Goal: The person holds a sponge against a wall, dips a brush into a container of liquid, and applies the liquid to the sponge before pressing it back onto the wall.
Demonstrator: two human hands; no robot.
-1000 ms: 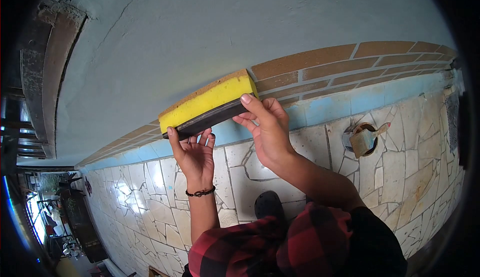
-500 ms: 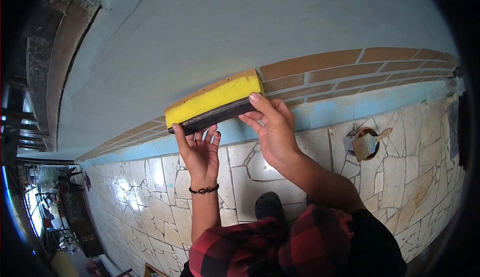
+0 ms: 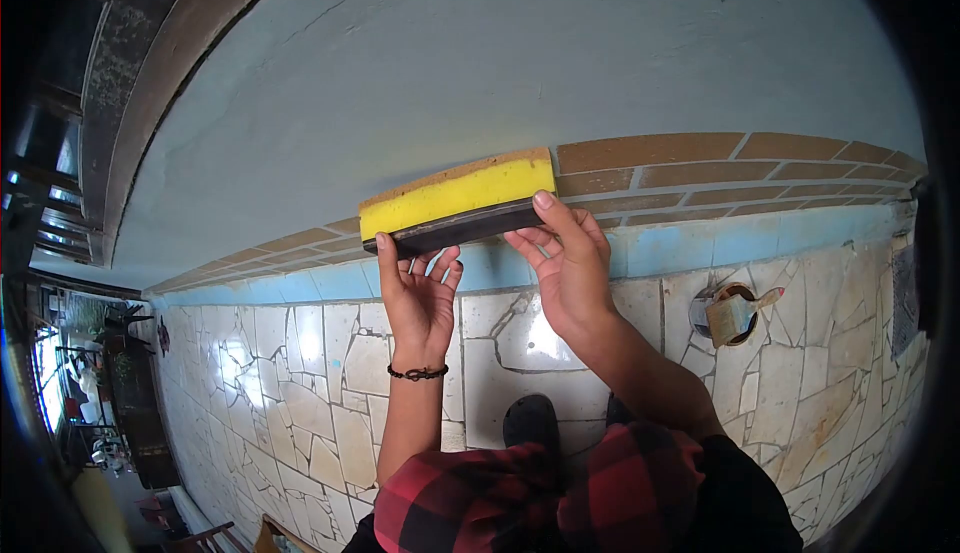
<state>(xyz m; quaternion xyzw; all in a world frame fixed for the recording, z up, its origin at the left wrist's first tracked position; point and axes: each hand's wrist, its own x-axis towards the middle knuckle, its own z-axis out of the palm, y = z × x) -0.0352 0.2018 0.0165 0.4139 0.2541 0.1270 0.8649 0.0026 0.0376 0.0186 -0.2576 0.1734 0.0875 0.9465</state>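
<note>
A long yellow sponge block [image 3: 455, 196] with a black backing is held between my two hands, level with the wall. Its far edge is coated brown and lies close to or against the wall; I cannot tell whether it touches. My left hand [image 3: 420, 303], with a dark bracelet at the wrist, grips the left end of the backing with thumb and fingers. At the right end, my right hand [image 3: 570, 263] pinches the backing, thumb on top. Brown painted brick shapes [image 3: 650, 151] run in rows along the lower wall, to both sides of the sponge.
A pot [image 3: 740, 328] with a wide paintbrush [image 3: 735, 315] across its top stands on the stone-patterned floor [image 3: 800, 393] at right. Light blue tiles [image 3: 670, 248] line the wall's base. Grey wall [image 3: 560, 43] rises above. Wooden framing [image 3: 150, 83] is at upper left, furniture [image 3: 140, 403] further back.
The view has shifted, so the wall and the sponge sit somewhat differently in it. Both hands keep their hold on the sponge block, which looks slightly more level and further right.
</note>
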